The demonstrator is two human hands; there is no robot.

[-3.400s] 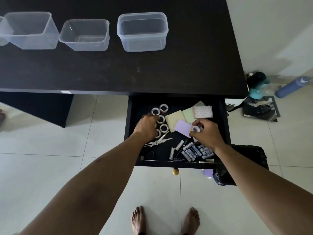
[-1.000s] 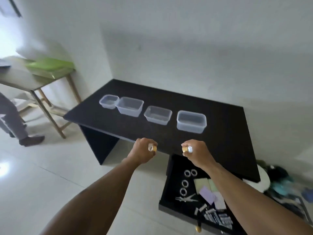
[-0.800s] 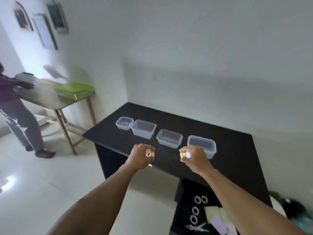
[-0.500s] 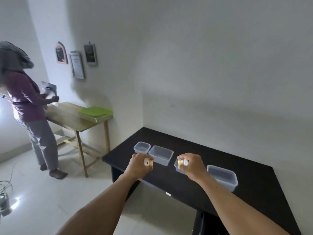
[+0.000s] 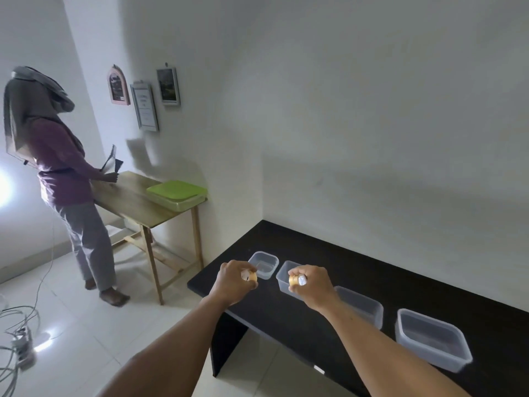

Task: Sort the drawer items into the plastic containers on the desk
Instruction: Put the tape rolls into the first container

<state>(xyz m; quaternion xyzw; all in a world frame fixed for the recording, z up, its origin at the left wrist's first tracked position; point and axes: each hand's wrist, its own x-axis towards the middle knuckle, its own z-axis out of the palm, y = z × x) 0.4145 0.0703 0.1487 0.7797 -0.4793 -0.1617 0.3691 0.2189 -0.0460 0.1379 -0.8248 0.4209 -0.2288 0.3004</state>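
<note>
One tape roll (image 5: 249,277) is pinched in the curled fingers of the left hand (image 5: 233,283), and a second tape roll (image 5: 297,280) in the fingers of the right hand (image 5: 313,286). Both are held over the left end of the black tabletop (image 5: 286,319). Four clear containers stand there in a row: a small tub (image 5: 264,274) far left, a second tub (image 5: 282,285) partly behind the right hand, a third tub (image 5: 369,313) and a large tub (image 5: 429,356) near right. Far left, a person (image 5: 63,173) stands at a wooden table (image 5: 134,202).
</note>
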